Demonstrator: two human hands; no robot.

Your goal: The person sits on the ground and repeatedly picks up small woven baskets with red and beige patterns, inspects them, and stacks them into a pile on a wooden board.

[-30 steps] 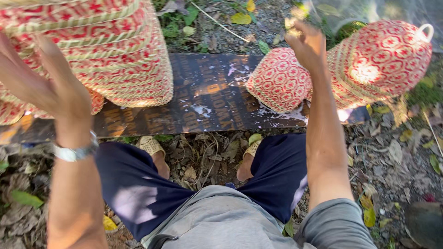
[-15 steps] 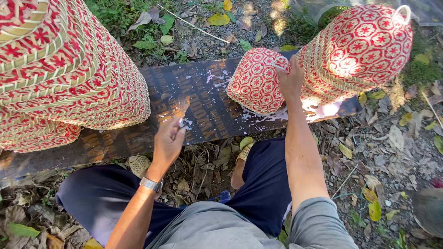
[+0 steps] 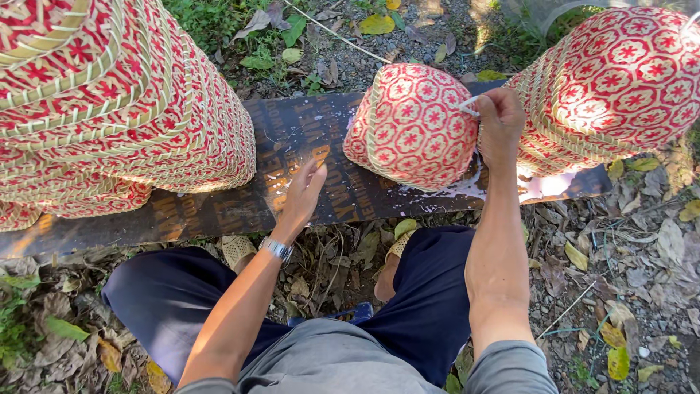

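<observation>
Since half a second ago our left hand [image 3: 305, 191] has slid forward along the dark board [image 3: 219, 211], away from the lap and toward the small basket, while our right hand [image 3: 499, 124] has shifted from the top of that basket to its 3 o'clock side. Largest in view is the stack of red-and-cream woven baskets [image 3: 117, 109] at 10 o'clock, resting on the board's left end. Next is the second woven stack [image 3: 620, 87] at 2 o'clock, on the board's right end. Between them, at 12 o'clock, the small round woven basket [image 3: 412, 124] sits tipped on the board, its patterned face turned toward us, with white smears on the wood beneath it. Our dark-trousered legs fill 6 o'clock, feet in woven sandals [image 3: 239, 250] just below the board's near edge. Our left hand lies flat on the board, fingers spread apart and gripping nothing, at 9 o'clock of the small basket and not touching it. Our right hand is curled tight around a thin white stick [image 3: 469, 106], whose tip touches the basket's rim. A silver wristwatch [image 3: 277, 249] rings our left wrist.
</observation>
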